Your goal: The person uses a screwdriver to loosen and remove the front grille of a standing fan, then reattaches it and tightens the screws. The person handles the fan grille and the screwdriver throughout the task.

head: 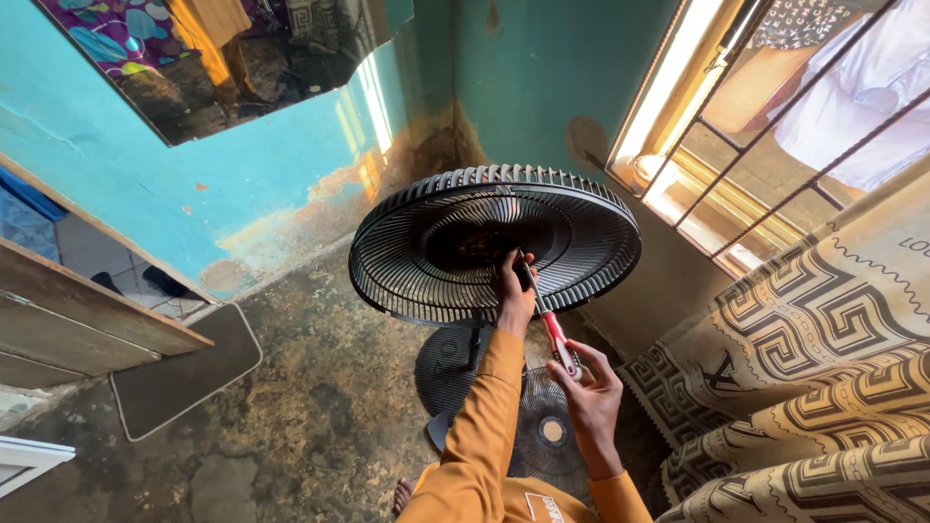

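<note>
The left hand [513,287] gripped one round black wire fan grille [494,242] near its hub; the right hand [591,392] held one red-handled screwdriver [552,324]. A teal wall corner stood close behind, bare concrete floor [320,407] leftward.

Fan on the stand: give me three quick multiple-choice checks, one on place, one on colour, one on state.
1. Where is the left hand?
A. on the fan cage
B. on the mat
C. on the curtain

2. What colour is the screwdriver handle?
A. blue
B. red
C. green

3. How is the right hand?
A. empty and open
B. flat on the floor
C. gripping the screwdriver

Answers: 1 A, its fingers rest against the black grille near the hub. 2 B, the grip shows red. 3 C, its fingers wrap the handle end.
</note>
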